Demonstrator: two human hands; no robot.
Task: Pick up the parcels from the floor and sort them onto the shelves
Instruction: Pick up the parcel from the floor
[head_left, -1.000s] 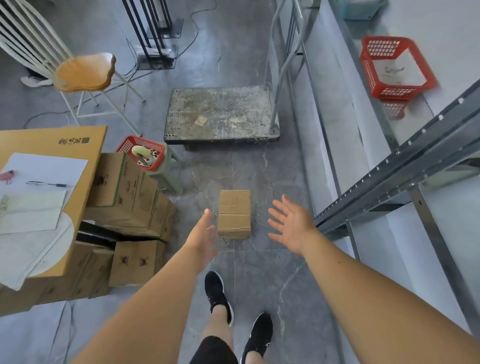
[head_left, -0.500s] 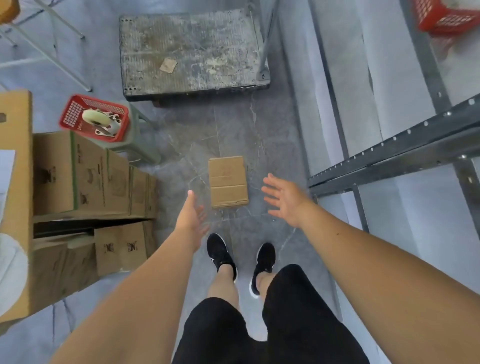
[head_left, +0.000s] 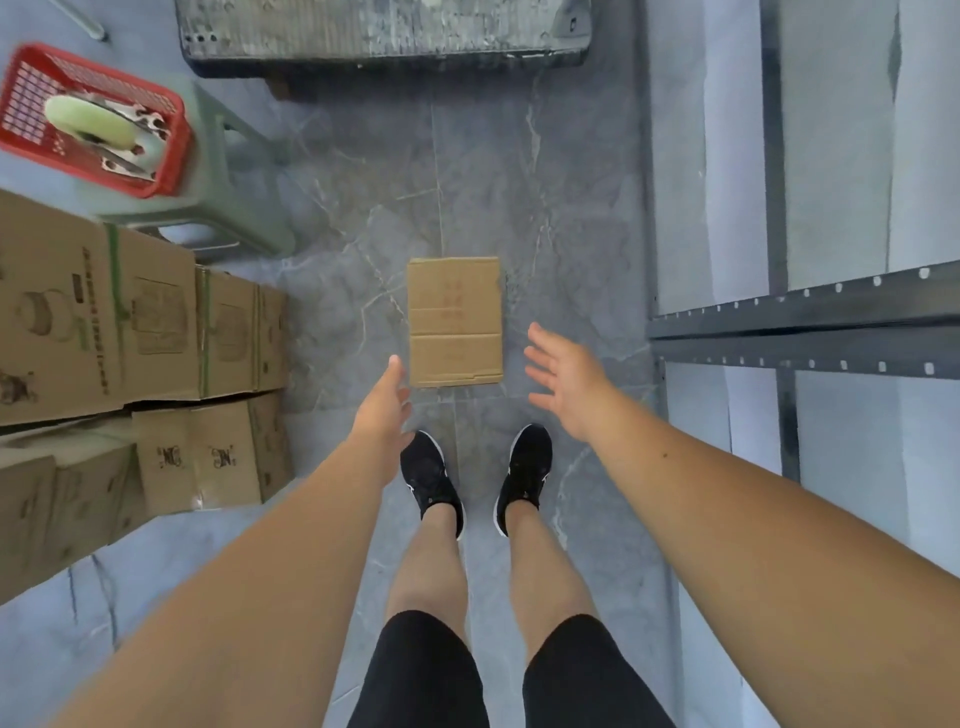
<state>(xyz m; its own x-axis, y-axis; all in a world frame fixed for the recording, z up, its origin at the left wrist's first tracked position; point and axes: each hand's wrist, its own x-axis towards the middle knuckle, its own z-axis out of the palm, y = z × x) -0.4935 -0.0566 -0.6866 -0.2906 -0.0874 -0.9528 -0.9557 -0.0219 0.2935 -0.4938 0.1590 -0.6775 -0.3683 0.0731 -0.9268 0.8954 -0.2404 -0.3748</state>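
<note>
I am looking straight down at a flat brown cardboard parcel (head_left: 455, 322) lying on the grey marbled floor (head_left: 561, 208), just above the middle of the frame. It is a plain rectangle, longer than it is wide, with faint red print near its top and a fold line across its lower half.

Both of my arms reach down toward it from the bottom corners of the frame. My left hand (head_left: 383, 405) sits just below and left of the parcel's lower left corner, seen edge-on, fingers straight and together, holding nothing. My right hand (head_left: 563, 379) is just right of the parcel's lower right corner, palm turned inward, fingers spread wide, also empty. Neither hand touches the parcel (a strip of floor shows between each hand and the cardboard).

Below the parcel, in the lower middle of the frame, my two black shoes (head_left: 431, 480) stand side by side, with bare legs and black shorts beneath.

At the left edge, stacked cardboard boxes (head_left: 130, 322) with dark printed drawings fill the middle of the frame. In the upper left, a red plastic basket (head_left: 31, 104) rests on a pale green stool (head_left: 249, 208) and holds a pale roll. Along the top edge is the worn grey deck of a cart (head_left: 384, 31). The right side shows grey metal shelves (head_left: 805, 322) with a punched rail.
</note>
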